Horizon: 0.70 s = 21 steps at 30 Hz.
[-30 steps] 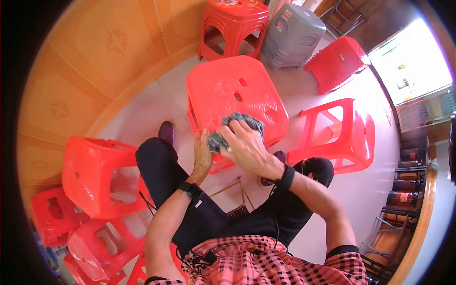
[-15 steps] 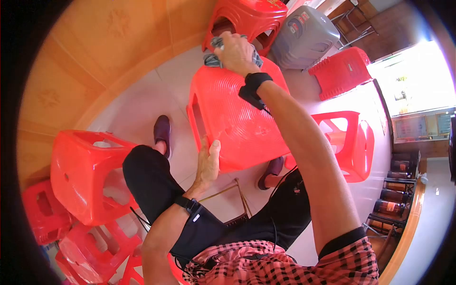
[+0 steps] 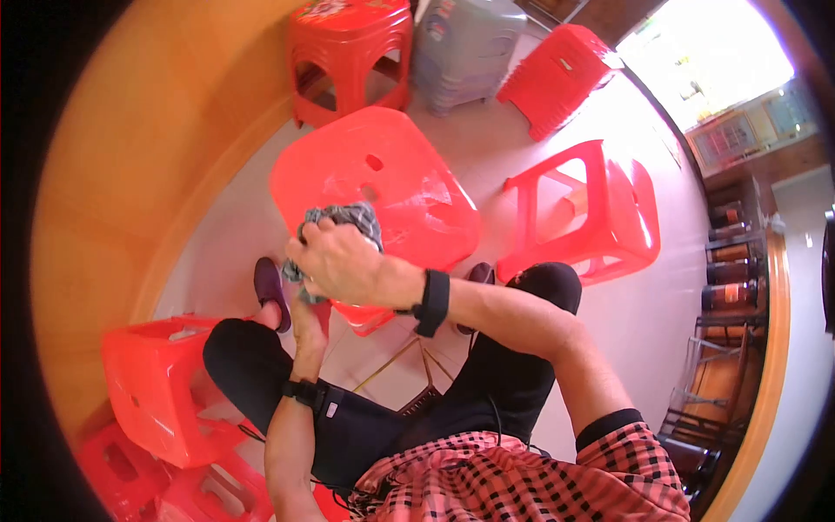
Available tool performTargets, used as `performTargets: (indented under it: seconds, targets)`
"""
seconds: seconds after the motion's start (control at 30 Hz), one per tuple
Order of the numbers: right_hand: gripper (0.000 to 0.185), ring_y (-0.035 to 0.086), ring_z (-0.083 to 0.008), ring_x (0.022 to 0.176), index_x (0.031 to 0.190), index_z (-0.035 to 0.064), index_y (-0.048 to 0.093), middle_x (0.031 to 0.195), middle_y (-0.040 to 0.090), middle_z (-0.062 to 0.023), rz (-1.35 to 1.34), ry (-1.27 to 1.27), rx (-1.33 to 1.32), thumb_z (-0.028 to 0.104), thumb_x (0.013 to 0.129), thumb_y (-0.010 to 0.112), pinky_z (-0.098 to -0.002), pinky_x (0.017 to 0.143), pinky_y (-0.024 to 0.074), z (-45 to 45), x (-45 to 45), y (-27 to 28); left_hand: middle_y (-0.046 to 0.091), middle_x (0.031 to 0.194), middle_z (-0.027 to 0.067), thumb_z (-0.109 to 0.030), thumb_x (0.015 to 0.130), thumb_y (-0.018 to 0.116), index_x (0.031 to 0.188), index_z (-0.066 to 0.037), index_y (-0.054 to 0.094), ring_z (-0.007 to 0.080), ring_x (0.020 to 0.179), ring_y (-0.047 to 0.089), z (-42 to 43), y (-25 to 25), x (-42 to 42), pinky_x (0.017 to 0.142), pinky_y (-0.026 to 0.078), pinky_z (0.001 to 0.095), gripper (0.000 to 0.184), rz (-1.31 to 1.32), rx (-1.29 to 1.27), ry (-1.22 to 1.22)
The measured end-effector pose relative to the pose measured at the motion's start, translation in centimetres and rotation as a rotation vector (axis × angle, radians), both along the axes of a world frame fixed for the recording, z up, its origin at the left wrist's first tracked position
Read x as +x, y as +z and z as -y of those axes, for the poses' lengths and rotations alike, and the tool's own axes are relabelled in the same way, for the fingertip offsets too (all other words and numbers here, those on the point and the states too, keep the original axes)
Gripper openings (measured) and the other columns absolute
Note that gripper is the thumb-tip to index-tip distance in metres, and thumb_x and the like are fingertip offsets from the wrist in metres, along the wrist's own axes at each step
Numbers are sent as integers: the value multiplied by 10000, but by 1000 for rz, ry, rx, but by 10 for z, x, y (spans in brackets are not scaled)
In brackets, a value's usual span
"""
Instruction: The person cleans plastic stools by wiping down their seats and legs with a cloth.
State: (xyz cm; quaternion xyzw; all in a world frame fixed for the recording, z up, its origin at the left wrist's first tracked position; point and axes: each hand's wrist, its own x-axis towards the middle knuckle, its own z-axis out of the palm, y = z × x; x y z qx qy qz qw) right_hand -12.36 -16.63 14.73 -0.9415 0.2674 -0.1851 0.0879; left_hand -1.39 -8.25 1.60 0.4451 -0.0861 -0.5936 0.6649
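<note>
A red plastic stool (image 3: 400,187) stands before my knees, its seat toward me, with two holes and shiny wet-looking streaks. My right hand (image 3: 344,265) is closed over a crumpled grey patterned cloth (image 3: 361,219), pressing it on the seat's near left edge. Just below it, my left hand (image 3: 308,335) grips the stool at its near left corner. The right hand and cloth cover most of the left fingers. Both wrists wear black straps.
Other red stools lie on their sides at the left (image 3: 143,391) and right (image 3: 631,209). At the back are a red stool (image 3: 352,61), a stack of grey stools (image 3: 465,52) and a stack of red ones (image 3: 561,78). An orange-tan wall (image 3: 174,130) runs along the left.
The stool has turned from its ridged side to its seat facing me. My right hand and the cloth moved from its far end to the near left edge. The view shifted too.
</note>
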Motion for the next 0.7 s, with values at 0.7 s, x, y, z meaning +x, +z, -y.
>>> performTargets:
  seconds: [0.7]
  targets:
    - [222,616,-328,820,862,0,564,791,609,-172,-103,5,-66,140,695,608,-434,612,529,42,-16,5,520,1271,62,-498,973,409,1306,-16,455,178,1179,483,21,21,4,1027,366,312,587,291,116,-142]
